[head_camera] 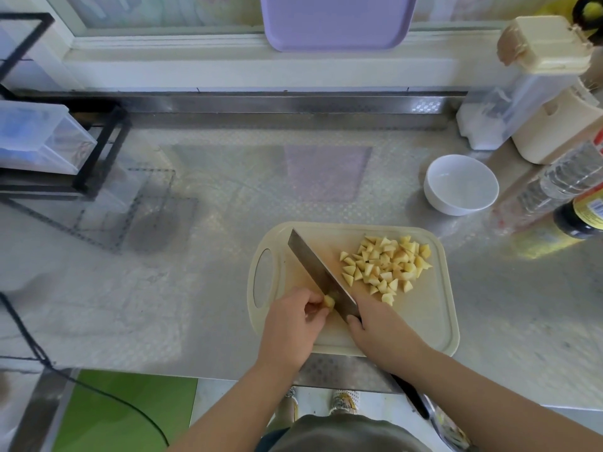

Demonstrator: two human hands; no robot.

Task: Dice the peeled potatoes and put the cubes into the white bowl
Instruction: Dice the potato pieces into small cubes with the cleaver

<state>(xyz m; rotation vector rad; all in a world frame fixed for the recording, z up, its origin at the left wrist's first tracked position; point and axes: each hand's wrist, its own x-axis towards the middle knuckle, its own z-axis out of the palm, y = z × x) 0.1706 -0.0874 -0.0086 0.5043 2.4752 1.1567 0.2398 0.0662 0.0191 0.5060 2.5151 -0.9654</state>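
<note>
Lowest in the frame, the left grip (293, 324) pinches one small potato piece (329, 301) against the cutting board (434, 321). The right grip (375, 327) is clenched round the handle of one cleaver (321, 272), and the handle is hidden under the fingers. The blade's edge is down on the board, touching the right side of the pinched piece. Its long axis runs from lower right to upper left, with the square tip towards the board's handle hole.

The board's near edge lies close to the near edge of the worktop (195, 256). On the right half of the board sits one loose heap of potato cubes (386, 265), several dozen and too many to count exactly, just beside the blade.

Left of the board the worktop runs wide and open. To the right it is hemmed in by two bottles (561, 181).

One white bowl (461, 184) stands upright beyond the board's upper right corner, apart from it and near the bottles.

Farthest off, a black-framed rack (98, 151) fills the upper left. A lilac tray (336, 24) leans at top centre, and cream-lidded containers (545, 44) crowd the upper right.
</note>
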